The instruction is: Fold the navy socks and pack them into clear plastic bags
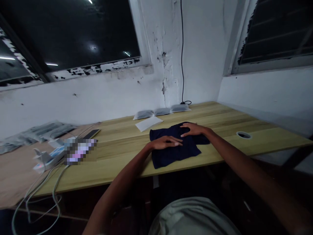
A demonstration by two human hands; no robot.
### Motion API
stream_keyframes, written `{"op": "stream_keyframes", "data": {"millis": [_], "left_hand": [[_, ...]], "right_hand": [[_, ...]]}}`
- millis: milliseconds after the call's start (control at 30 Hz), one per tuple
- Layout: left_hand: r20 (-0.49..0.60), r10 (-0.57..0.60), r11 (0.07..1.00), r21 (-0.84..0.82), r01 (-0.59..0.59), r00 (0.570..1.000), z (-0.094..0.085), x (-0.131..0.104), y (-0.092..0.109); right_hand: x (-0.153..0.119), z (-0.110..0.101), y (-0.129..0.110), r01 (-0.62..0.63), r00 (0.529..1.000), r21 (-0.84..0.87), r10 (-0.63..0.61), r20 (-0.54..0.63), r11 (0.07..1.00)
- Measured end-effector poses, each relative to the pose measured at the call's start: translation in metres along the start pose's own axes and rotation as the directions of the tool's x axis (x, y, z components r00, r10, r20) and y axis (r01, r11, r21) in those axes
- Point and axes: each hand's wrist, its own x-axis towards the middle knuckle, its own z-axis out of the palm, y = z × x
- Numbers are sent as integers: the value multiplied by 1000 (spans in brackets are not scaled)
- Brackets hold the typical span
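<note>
A dark navy piece of cloth (176, 156), which looks like a garment, lies spread on the wooden table near its front edge. My left hand (166, 142) rests on the cloth's left and middle part, fingers stretched out to the right. Farther back, my right hand (193, 129) lies on the upper right part with its fingers spread. Neither hand grasps the fabric visibly. A flat white packet or sheet (149, 123) lies just behind the cloth.
Along the wall sit three filled translucent bags (161, 111). At left are a power strip (52, 156) with cables, a phone (92, 134), a blurred-out item and a pile of plastic packets (44, 132). A round cable hole (244, 135) pierces the table (225, 117) at right.
</note>
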Motion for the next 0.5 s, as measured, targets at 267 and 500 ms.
{"op": "stream_keyframes", "data": {"millis": [267, 500], "left_hand": [[-447, -317, 838, 281, 468, 837, -25, -25, -84], [-651, -323, 743, 276, 610, 687, -59, -57, -112]], "right_hand": [[5, -1, 20, 7, 992, 55, 0, -123, 998], [8, -14, 62, -77, 894, 191, 153, -421, 979]]}}
